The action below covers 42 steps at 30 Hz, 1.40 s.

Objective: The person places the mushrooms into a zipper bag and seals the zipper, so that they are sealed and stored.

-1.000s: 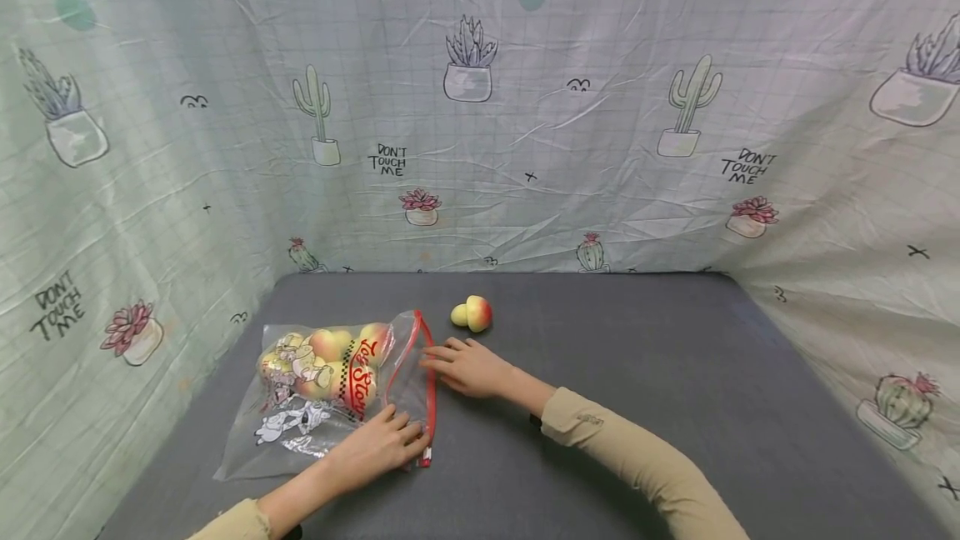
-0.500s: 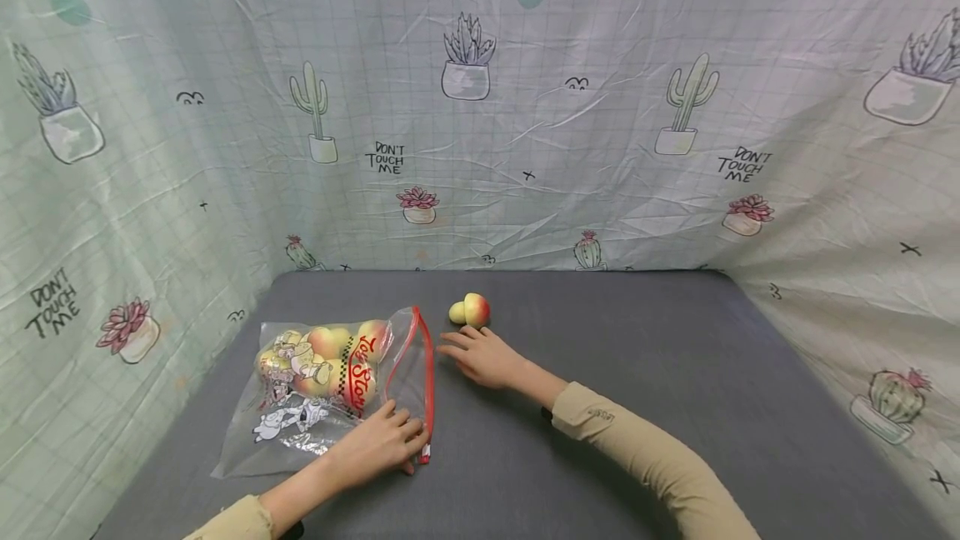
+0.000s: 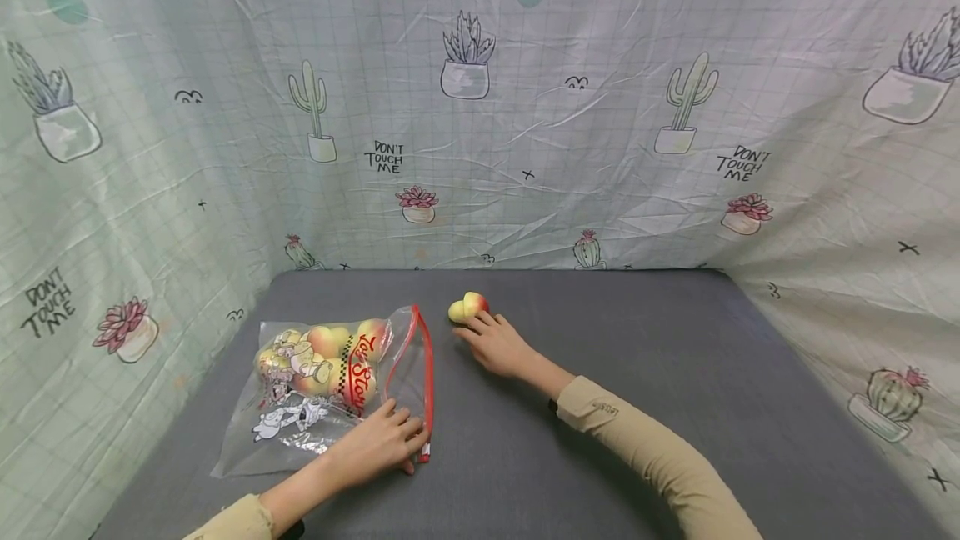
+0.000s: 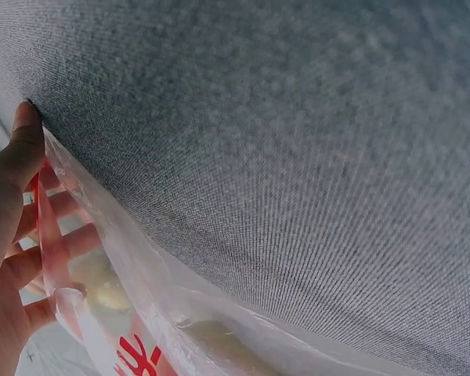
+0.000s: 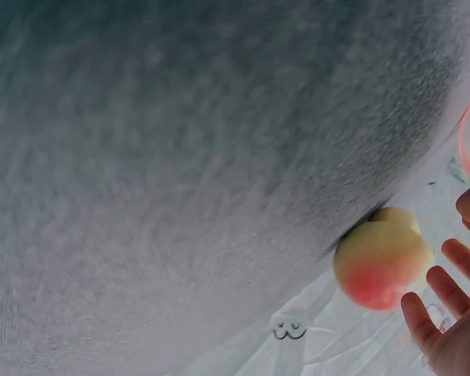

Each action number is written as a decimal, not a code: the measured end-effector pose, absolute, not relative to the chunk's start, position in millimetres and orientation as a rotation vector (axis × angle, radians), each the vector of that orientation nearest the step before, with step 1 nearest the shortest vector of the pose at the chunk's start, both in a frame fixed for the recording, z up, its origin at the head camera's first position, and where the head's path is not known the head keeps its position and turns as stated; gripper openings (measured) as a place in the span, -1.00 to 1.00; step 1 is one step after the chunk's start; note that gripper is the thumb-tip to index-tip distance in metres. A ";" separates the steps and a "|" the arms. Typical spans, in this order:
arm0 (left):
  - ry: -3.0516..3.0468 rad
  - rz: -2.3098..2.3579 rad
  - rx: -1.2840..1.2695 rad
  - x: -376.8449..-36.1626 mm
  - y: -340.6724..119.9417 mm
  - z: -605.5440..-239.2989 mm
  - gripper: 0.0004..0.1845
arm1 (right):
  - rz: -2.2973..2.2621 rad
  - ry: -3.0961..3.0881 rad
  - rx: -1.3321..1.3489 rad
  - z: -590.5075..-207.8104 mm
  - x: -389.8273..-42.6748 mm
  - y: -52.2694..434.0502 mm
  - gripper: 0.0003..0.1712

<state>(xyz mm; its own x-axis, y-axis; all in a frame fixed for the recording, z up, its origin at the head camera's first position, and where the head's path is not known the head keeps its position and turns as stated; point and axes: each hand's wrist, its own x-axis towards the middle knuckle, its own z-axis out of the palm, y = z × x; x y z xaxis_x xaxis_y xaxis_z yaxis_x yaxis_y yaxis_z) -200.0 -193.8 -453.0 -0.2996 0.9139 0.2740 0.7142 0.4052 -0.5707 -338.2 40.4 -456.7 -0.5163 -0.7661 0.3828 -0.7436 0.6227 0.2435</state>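
Peach [image 3: 468, 307], yellow with a red blush, lies loose on the grey counter [image 3: 675, 373] toward its back edge, left of the middle. The right hand [image 3: 501, 345] reaches to it with fingers [image 5: 446, 291] spread and fairly straight; in the head view the fingertips are at the peach's near side, though the right wrist view shows a small gap, so contact cannot be told for sure. Nothing is grasped by that hand.

Near the counter's left edge lies a clear plastic zip bag [image 3: 322, 386] with a red zipper strip [image 3: 429, 382] and cartoon print, several more peaches [image 3: 330, 348] bunched inside it toward its far end. The left hand [image 3: 378, 440] rests on the bag's near corner by the lower end of the zipper; the left wrist view shows its thumb [image 4: 19, 149] over the plastic and its fingers [image 4: 63, 235] beneath, pinching the bag's mouth beside the red strip.

A cactus-print cloth [image 3: 525, 107] hangs behind and at both sides of the counter.
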 end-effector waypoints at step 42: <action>-2.145 0.458 -1.347 -197.8 -190.8 -458.0 -0.64 | 0.122 -2.616 0.834 -446.2 -371.3 29.8 -0.46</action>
